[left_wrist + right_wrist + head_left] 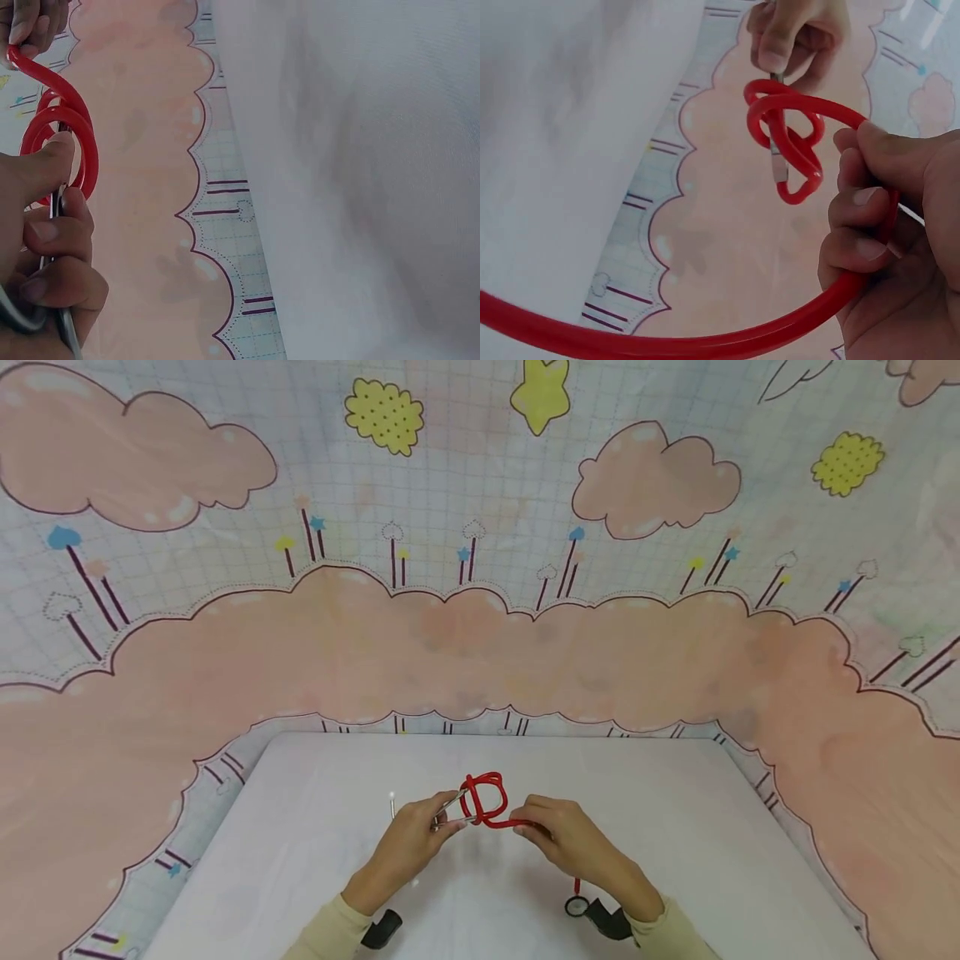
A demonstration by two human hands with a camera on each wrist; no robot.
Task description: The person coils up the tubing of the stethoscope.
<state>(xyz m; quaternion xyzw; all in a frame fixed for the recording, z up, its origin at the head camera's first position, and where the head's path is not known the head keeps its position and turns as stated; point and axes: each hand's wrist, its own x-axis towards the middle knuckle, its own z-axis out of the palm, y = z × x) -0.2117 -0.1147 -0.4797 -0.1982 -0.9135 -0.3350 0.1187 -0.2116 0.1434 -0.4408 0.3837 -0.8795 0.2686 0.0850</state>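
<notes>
A red stethoscope is held up between both hands above the white table. My left hand [411, 831] grips its metal ear tubes [452, 802]; a small white ear tip [392, 802] shows past the knuckles. The red tubing [497, 824] is wound in loops around the far ends of the metal tubes. In the right wrist view those loops cross the metal, and a long stretch of tubing [675, 346] curves away below. My right hand [570, 835] pinches the tubing right of the loops, other fingers curled round it. The round chest piece [577, 907] hangs beneath the right wrist.
A white table [300, 877] lies under the hands, its far edge beyond them. Behind it hangs a cloth backdrop [525, 660] printed with clouds and stars. Dark wrist camera mounts [384, 929] sit on both wrists.
</notes>
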